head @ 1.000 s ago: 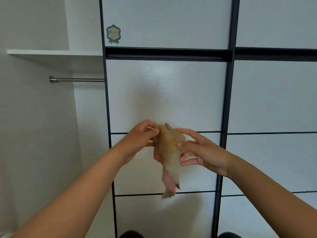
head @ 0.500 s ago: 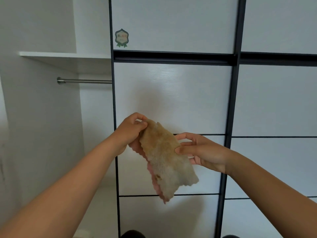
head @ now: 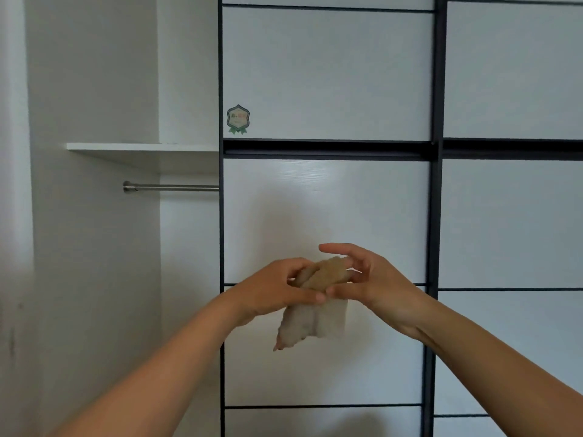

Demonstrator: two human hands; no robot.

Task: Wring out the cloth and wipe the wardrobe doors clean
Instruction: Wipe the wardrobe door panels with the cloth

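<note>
Left hand (head: 271,293) grips cloth (head: 326,274) before door (head: 325,209), rail (head: 172,187) leftward.

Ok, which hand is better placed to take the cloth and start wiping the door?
Probably left. The left hand curls its fingers round the bunched cloth, while the right hand only pinches it, forefinger lifted clear. Both sit before the same door panel.

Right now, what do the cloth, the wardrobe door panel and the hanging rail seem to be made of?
The cloth looks like fuzzy microfibre or terry, tan and matt; it folds limply. The wardrobe door panel seems white laminated board, with faint wood grain and a soft sheen. The hanging rail looks like metal, grey and shiny.
</note>
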